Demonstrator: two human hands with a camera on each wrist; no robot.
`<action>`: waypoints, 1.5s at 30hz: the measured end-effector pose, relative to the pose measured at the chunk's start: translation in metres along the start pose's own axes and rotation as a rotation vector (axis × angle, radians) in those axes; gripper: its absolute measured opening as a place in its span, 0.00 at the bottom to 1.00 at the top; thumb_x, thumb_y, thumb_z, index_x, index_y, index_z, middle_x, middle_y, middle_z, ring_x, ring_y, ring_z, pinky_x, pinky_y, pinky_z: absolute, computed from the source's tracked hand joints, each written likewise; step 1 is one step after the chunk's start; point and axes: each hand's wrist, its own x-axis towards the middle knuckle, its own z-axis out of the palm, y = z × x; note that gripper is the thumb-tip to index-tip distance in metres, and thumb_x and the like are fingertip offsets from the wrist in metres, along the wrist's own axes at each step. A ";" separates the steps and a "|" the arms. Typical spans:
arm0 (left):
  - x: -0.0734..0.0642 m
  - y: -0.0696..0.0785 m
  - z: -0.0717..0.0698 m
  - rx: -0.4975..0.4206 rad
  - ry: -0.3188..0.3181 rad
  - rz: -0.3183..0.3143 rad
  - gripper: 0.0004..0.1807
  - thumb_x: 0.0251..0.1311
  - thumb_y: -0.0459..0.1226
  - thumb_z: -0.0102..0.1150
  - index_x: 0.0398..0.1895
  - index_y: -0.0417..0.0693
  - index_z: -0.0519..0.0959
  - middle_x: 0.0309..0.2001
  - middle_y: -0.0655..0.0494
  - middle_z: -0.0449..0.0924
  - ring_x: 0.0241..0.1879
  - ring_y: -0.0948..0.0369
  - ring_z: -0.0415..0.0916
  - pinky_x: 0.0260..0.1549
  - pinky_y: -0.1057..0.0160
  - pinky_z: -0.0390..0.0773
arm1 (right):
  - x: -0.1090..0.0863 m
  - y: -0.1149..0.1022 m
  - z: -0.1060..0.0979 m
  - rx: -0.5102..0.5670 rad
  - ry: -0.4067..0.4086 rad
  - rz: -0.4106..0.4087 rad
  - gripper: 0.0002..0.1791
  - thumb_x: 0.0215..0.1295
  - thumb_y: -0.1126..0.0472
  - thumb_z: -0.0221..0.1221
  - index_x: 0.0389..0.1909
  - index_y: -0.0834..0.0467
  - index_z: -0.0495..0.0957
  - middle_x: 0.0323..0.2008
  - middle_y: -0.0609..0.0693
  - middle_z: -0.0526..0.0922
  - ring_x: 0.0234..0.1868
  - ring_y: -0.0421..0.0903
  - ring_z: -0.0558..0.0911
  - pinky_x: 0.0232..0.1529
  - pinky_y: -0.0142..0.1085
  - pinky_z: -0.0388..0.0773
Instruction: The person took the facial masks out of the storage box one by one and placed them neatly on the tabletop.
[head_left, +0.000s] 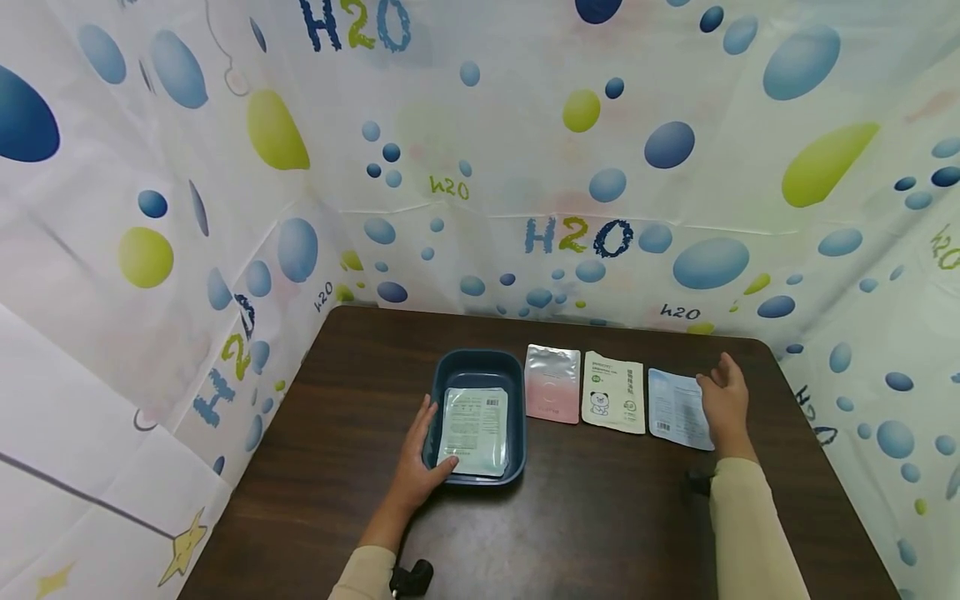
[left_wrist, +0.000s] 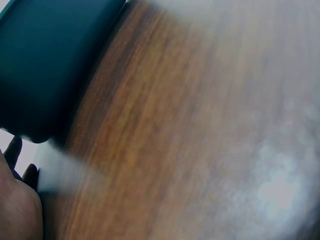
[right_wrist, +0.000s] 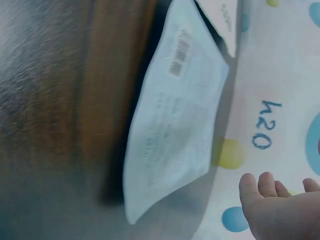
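Observation:
My left hand (head_left: 422, 458) holds the left side of a dark blue rectangular basin (head_left: 517, 417), thumb across its front left rim and fingers along the outer wall. Inside the basin lies a pale green and silver sachet (head_left: 474, 432) with printed text and a barcode. The left wrist view shows the basin's dark side (left_wrist: 45, 60) and part of the hand. Over at the right, my right hand (head_left: 726, 408) is by the right edge of a light blue sachet (head_left: 675, 407), fingers loosely bent and grasping nothing. In the right wrist view this sachet (right_wrist: 172, 120) lies apart from the fingers.
Between basin and blue sachet lie a pink and silver sachet (head_left: 553, 392) and a cream sachet with a bear drawing (head_left: 611, 408), side by side. All rest on a dark wooden table (head_left: 585, 533). Patterned white curtains (head_left: 510, 150) stand behind and at both sides.

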 end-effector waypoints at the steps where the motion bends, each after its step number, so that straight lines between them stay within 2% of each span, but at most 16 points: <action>1: 0.000 0.000 0.000 -0.002 -0.001 -0.004 0.51 0.50 0.39 0.72 0.79 0.42 0.59 0.83 0.49 0.48 0.80 0.48 0.48 0.69 0.25 0.50 | 0.000 -0.002 0.000 0.005 0.001 -0.003 0.38 0.78 0.59 0.45 0.84 0.46 0.41 0.84 0.48 0.42 0.84 0.52 0.49 0.80 0.51 0.53; 6: 0.000 0.001 -0.001 -0.003 -0.006 -0.017 0.51 0.51 0.39 0.72 0.79 0.43 0.58 0.83 0.49 0.47 0.79 0.40 0.48 0.69 0.25 0.49 | -0.001 -0.017 0.003 0.045 0.014 -0.019 0.38 0.78 0.59 0.47 0.83 0.44 0.44 0.84 0.49 0.45 0.83 0.50 0.51 0.80 0.49 0.54; 25: -0.001 -0.002 0.000 0.015 -0.009 -0.017 0.53 0.49 0.40 0.73 0.79 0.42 0.58 0.84 0.49 0.47 0.79 0.39 0.48 0.68 0.24 0.50 | -0.025 -0.063 0.015 0.102 -0.099 -0.157 0.38 0.79 0.57 0.48 0.83 0.42 0.43 0.83 0.52 0.48 0.82 0.50 0.55 0.80 0.50 0.54; 32: -0.001 0.000 -0.001 0.013 -0.012 -0.012 0.51 0.51 0.39 0.71 0.79 0.41 0.59 0.83 0.49 0.47 0.79 0.39 0.48 0.69 0.24 0.50 | -0.034 -0.081 0.023 0.119 -0.119 -0.198 0.37 0.79 0.58 0.49 0.82 0.39 0.45 0.82 0.49 0.51 0.82 0.49 0.57 0.79 0.49 0.55; 39: 0.000 0.000 -0.002 0.017 -0.013 -0.006 0.51 0.51 0.40 0.71 0.79 0.41 0.58 0.83 0.49 0.47 0.79 0.39 0.48 0.69 0.24 0.50 | -0.041 -0.097 0.033 0.157 -0.158 -0.251 0.38 0.79 0.62 0.50 0.83 0.43 0.46 0.82 0.52 0.53 0.81 0.50 0.58 0.79 0.47 0.56; 45: 0.000 -0.001 -0.001 0.020 -0.007 -0.003 0.52 0.50 0.40 0.72 0.79 0.42 0.58 0.83 0.48 0.47 0.79 0.38 0.49 0.68 0.23 0.50 | -0.052 -0.109 0.047 0.201 -0.217 -0.300 0.38 0.78 0.64 0.50 0.82 0.47 0.48 0.80 0.55 0.56 0.80 0.51 0.60 0.76 0.39 0.62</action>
